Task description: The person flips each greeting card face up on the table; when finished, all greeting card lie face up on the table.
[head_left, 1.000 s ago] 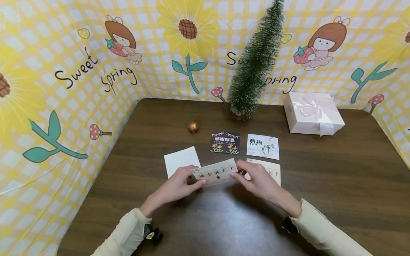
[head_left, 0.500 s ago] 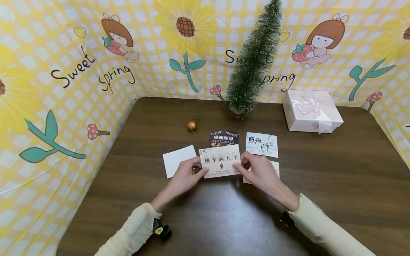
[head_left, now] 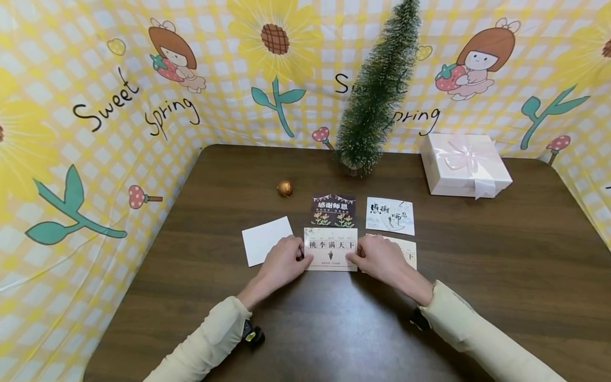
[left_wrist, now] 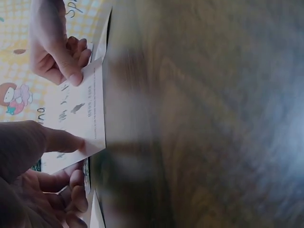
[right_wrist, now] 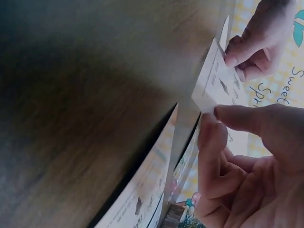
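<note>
A cream card with a row of black Chinese characters [head_left: 331, 261] lies between my two hands, just below a dark purple card [head_left: 333, 212]. My left hand [head_left: 282, 261] pinches its left edge, thumb on the front and fingers behind. My right hand [head_left: 385, 259] pinches the right edge likewise; in the right wrist view that thumb [right_wrist: 237, 116] presses near a corner. Whether the card touches the table is hard to tell. A similar cream card [head_left: 409, 248] is partly hidden behind my right hand. Left of my left hand is a blank white card [head_left: 261, 241].
A white card with brush lettering [head_left: 390, 216] lies at the right of the purple one. Farther back are a small golden ball [head_left: 285, 188], a green bottle-brush tree [head_left: 372, 101] and a white gift box with a pink bow [head_left: 465, 167]. Patterned cloth [head_left: 215, 63] borders the wooden table [head_left: 477, 276].
The held card was tilted low, then raised over part of the purple card. Now it has come down slightly toward me, and the purple card shows whole again.
</note>
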Demonstrator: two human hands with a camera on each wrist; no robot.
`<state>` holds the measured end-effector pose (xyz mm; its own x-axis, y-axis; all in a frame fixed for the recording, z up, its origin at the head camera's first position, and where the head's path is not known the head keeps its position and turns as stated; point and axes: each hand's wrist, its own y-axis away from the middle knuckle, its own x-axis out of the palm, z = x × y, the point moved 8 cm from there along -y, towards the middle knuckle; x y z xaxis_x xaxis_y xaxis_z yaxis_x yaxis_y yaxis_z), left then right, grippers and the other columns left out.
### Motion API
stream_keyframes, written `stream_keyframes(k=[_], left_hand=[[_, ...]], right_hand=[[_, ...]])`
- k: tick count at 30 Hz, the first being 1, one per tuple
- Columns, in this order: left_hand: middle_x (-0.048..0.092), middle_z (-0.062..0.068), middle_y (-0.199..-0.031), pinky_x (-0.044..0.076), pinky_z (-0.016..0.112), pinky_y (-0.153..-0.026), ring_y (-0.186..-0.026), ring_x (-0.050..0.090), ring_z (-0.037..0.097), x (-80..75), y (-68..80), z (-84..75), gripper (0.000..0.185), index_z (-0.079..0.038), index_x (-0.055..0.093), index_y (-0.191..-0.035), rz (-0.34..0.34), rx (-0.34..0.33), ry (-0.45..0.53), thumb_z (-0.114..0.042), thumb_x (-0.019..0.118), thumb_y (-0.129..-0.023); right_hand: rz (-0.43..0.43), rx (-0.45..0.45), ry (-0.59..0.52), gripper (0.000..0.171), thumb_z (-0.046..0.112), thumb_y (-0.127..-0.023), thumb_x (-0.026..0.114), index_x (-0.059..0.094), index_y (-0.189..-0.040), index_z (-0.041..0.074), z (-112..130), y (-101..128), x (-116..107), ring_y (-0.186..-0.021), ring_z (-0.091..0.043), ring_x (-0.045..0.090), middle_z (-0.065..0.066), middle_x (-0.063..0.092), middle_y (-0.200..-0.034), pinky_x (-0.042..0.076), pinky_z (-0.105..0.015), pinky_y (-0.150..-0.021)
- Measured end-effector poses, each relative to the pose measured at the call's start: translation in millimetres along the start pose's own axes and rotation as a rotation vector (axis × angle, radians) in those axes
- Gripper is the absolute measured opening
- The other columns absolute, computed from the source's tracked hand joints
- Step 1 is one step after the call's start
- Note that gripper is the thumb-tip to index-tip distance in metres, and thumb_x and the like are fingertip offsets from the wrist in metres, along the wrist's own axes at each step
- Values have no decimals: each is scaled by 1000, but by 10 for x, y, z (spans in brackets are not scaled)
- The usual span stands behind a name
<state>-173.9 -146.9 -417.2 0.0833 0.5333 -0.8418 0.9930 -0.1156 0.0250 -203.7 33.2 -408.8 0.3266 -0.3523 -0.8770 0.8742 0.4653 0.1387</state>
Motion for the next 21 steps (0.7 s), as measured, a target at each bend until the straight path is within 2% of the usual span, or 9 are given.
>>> stream_keyframes(k=[5,11,21], left_hand=[[51,3,-76,39,33,-62,-70,47,20,9,-18,0,22,-8,61,-74,20,-4,-84,-23,72,-86],[51,7,-79,41,38,-63,-71,48,22,4,-20,-31,23,-5,66,-82,33,22,-169,-26,72,-87],[50,7,-76,41,42,-63,-72,49,26,29,-43,-72,24,-8,65,-73,18,72,-250,-26,73,-85]], right_hand=[[33,-1,35,40,33,-89,67,54,-54,19,-14,-53,54,-47,-12,45,6,48,-50,34,-29,-45],[61,3,46,42,34,-89,67,54,-52,20,-27,-88,103,-48,-12,44,8,44,-49,32,-29,-45],[106,19,60,42,34,-88,68,56,-50,20,-58,-100,161,-48,-11,42,8,44,-49,30,-29,-44]])
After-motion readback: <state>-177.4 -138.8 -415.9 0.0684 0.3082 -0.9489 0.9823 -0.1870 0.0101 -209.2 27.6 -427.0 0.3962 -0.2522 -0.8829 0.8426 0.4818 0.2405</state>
